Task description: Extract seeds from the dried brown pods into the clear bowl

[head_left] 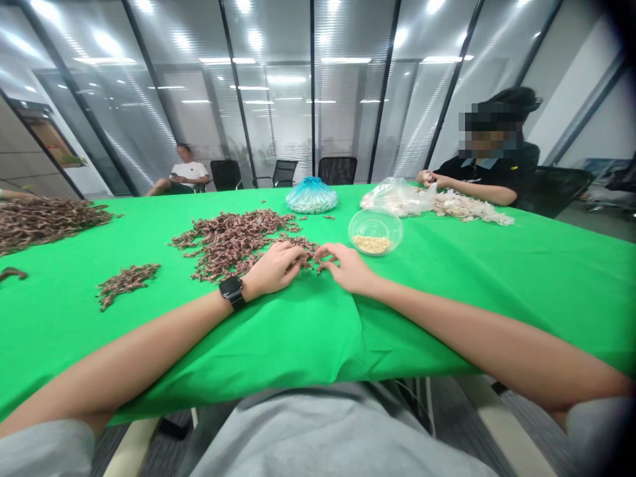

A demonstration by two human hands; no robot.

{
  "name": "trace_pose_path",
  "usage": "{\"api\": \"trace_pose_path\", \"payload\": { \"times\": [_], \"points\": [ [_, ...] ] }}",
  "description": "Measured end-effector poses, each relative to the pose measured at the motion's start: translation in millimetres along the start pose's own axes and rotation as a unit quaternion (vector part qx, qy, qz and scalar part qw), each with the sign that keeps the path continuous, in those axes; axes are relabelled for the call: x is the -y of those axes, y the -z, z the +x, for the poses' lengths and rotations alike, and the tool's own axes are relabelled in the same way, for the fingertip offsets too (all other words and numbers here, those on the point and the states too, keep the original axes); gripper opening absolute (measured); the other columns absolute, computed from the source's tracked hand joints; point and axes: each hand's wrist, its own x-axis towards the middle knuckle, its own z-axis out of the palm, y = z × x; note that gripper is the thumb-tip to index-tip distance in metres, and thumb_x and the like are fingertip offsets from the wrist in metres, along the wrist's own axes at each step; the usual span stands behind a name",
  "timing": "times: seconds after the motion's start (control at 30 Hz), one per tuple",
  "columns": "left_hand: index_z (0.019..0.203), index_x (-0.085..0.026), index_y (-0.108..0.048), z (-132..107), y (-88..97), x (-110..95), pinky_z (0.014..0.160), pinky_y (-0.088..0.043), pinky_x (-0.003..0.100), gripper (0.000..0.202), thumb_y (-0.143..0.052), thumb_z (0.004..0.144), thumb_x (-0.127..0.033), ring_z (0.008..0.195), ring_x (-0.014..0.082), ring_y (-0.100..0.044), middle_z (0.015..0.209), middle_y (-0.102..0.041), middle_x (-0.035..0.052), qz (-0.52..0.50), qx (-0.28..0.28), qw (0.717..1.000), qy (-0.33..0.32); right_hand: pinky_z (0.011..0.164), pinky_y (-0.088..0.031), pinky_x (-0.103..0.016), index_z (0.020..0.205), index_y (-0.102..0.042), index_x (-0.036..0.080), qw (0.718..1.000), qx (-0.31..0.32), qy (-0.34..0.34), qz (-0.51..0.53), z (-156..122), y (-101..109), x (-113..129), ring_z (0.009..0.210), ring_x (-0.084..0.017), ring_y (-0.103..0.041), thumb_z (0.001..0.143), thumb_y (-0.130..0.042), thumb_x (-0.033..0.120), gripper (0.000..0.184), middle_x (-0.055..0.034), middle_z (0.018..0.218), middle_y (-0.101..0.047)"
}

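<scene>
green surface: left hand and right hand, fingers curled, touch the brown pod pile; can't tell if gripping.

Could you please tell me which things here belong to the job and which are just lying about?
In hand: left hand, right hand, brown pod pile, clear bowl of grains.
Lying about: blue bag, small pod heap, co-worker's white scraps.

Green tablecloth, tied blue plastic bag mid far edge, clear bag and white scraps far right edge, co-worker in black seated there, small brown pile left, big brown heap left edge, office chairs beyond.
</scene>
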Motion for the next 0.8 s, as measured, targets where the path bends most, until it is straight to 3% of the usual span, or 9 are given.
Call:
{"api": "trace_pose_path", "payload": {
  "times": [0.13,0.3,0.43,0.67,0.8],
  "points": [
    [0.118,-0.017,-0.062,0,1.8,-1,0.089,-0.048,0.036,0.027,-0.042,0.101,-0.025,0.099,0.0231,-0.059,0.104,-0.065,0.0112,-0.014,0.036,0.999,-0.015,0.093,-0.052,-0.039,0.109,-0.069,0.019,0.997,-0.015,-0.020,-0.066,5,16,-8,0.103,-0.023,-0.066,0.086,-0.056,0.003,0.031,-0.0072,0.108,-0.074],
    [0.115,-0.018,-0.067,1,2.8,-2,0.087,-0.048,0.035,0.027,-0.046,0.098,-0.024,0.096,0.0228,-0.059,0.100,-0.064,0.0103,-0.003,0.079,0.996,-0.032,0.086,-0.051,-0.036,0.097,-0.074,0.018,0.984,0.052,-0.080,-0.151,10,33,-23,0.089,-0.023,-0.068,0.085,-0.067,0.010,0.016,-0.0067,0.096,-0.077],
    [0.113,-0.019,-0.068,2,3.6,-2,0.087,-0.048,0.035,0.026,-0.048,0.098,-0.025,0.096,0.0229,-0.059,0.098,-0.063,0.0097,-0.002,0.089,0.995,-0.035,0.077,-0.049,-0.031,0.086,-0.075,0.019,0.976,0.076,-0.087,-0.185,14,45,-29,0.082,-0.021,-0.068,0.082,-0.067,0.008,0.015,-0.0050,0.087,-0.076],
    [0.114,-0.019,-0.068,2,1.9,-3,0.090,-0.049,0.037,0.026,-0.049,0.098,-0.027,0.098,0.0236,-0.060,0.101,-0.065,0.0103,-0.004,0.098,0.995,-0.026,0.063,-0.043,-0.027,0.072,-0.075,0.020,0.953,0.171,-0.125,-0.217,16,66,-29,0.068,-0.019,-0.065,0.075,-0.073,0.008,0.013,-0.0037,0.076,-0.075],
    [0.115,-0.020,-0.067,2,1.5,-2,0.089,-0.048,0.036,0.026,-0.050,0.099,-0.029,0.098,0.0233,-0.060,0.101,-0.065,0.0099,-0.011,0.100,0.995,-0.027,0.065,-0.043,-0.026,0.077,-0.077,0.020,0.939,0.264,-0.116,-0.187,19,83,-30,0.074,-0.018,-0.067,0.072,-0.078,0.015,0.007,-0.0028,0.081,-0.076]
  ]
}}
